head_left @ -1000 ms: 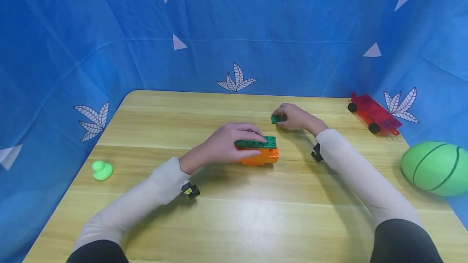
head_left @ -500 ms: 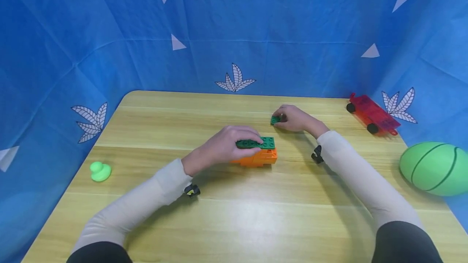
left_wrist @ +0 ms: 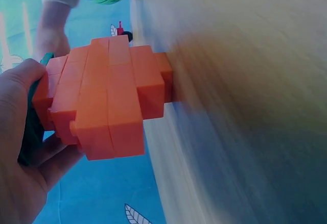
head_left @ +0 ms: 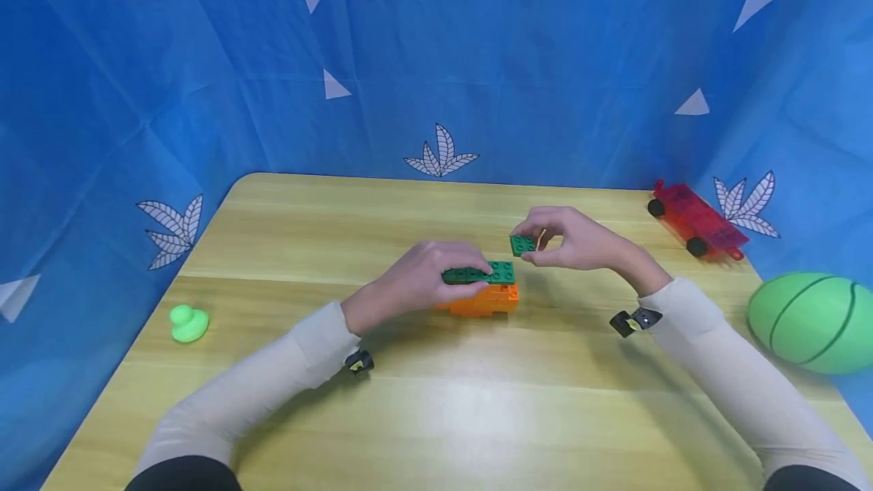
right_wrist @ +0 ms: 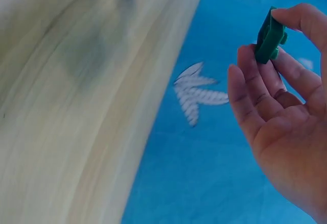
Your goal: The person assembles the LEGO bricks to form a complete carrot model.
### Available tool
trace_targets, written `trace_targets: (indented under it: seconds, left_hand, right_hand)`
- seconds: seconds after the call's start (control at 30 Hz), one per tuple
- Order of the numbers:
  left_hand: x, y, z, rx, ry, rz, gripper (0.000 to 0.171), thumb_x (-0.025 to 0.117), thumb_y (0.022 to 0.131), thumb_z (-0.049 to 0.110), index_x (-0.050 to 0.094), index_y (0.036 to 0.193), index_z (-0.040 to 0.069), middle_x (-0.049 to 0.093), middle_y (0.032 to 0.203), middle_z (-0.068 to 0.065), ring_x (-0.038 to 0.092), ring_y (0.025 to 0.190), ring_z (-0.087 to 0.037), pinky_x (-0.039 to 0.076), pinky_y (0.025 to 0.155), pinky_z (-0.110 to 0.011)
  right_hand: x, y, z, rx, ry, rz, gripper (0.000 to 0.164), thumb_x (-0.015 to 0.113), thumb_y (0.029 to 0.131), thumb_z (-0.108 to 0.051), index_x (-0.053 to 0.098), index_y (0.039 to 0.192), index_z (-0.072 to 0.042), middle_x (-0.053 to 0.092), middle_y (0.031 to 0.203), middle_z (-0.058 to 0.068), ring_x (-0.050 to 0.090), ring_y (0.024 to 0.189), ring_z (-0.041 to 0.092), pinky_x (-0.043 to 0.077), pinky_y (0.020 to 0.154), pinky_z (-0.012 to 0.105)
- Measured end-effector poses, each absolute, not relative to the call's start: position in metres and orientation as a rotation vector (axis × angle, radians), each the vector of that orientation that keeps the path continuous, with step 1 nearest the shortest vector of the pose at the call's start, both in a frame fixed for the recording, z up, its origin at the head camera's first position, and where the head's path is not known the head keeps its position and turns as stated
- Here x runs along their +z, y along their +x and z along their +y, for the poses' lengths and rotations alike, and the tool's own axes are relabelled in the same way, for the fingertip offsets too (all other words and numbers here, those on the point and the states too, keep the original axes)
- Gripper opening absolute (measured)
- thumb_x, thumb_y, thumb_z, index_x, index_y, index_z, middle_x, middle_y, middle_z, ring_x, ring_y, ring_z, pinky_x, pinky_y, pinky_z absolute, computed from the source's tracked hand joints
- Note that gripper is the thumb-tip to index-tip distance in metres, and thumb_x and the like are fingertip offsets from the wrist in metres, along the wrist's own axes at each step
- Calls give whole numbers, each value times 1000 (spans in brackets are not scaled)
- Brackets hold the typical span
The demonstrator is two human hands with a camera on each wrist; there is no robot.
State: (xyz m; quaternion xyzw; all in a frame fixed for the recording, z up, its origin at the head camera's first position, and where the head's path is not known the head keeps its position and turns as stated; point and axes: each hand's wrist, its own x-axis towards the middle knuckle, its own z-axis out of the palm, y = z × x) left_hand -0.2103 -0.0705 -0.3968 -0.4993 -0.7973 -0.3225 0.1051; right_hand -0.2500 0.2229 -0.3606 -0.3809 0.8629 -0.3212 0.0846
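Observation:
An orange toy brick structure [head_left: 483, 301], stepped and widest in the middle, stands on the table with a long green plate brick [head_left: 502, 273] on its top. My left hand [head_left: 426, 279] grips the top of it, thumb on the near side and fingers on the far side. In the left wrist view, the orange bricks [left_wrist: 102, 96] show several layers beside the hand. My right hand [head_left: 576, 241] pinches a small square green brick [head_left: 522, 245] just behind and right of the structure. Its studs and hollow underside show on the small brick [right_wrist: 270, 38] in the right wrist view.
A green toy duck [head_left: 189, 323] sits at the left of the wooden table [head_left: 464, 400]. At the right edge lie a red toy car base [head_left: 699, 220] with black wheels and a green ball [head_left: 811, 322] with dark lines. A blue cloth [head_left: 546, 36] hangs behind.
My right hand has lifted the small green brick off the far part of the table and brought it nearer to the structure. The left hand stays on the structure, almost still.

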Motion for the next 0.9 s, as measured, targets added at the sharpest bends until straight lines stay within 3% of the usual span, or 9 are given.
trace_targets:
  seconds: [0.2, 0.43, 0.7, 0.9]
  left_hand:
    - [-400, -209, -70, -939, -1454, -2364, 19, 74, 96, 28, 77, 112, 18, 78, 109, 4, 74, 99, -7, 57, 89, -18]
    - [-399, -209, -71, -946, -1441, -2387, 20, 74, 96, 30, 77, 111, 18, 78, 109, 3, 74, 97, -8, 58, 85, -18]
    - [-398, -209, -71, -956, -1439, -2397, 18, 75, 95, 27, 77, 110, 18, 78, 107, 4, 74, 95, -7, 57, 83, -16]
    - [-397, -209, -71, -971, -1442, -2400, 17, 75, 95, 27, 77, 109, 18, 78, 107, 5, 73, 94, -6, 56, 81, -15]
  right_hand:
    - [-349, -222, 219, -976, -1283, 2576, 30, 78, 89, -9, 74, 119, -12, 70, 100, -4, 65, 86, 6, 61, 79, 30]
    - [-347, -215, 212, -990, -1449, 2565, 30, 79, 87, -5, 75, 117, -9, 71, 99, -3, 63, 86, 7, 61, 73, 28]
    - [-346, -212, 206, -949, -1419, 2568, 30, 80, 87, -7, 77, 117, -10, 67, 95, -6, 63, 86, 6, 62, 74, 34]
    - [-345, -211, 204, -923, -1387, 2571, 31, 80, 86, -8, 78, 117, -10, 67, 94, -7, 63, 85, 6, 61, 74, 29]
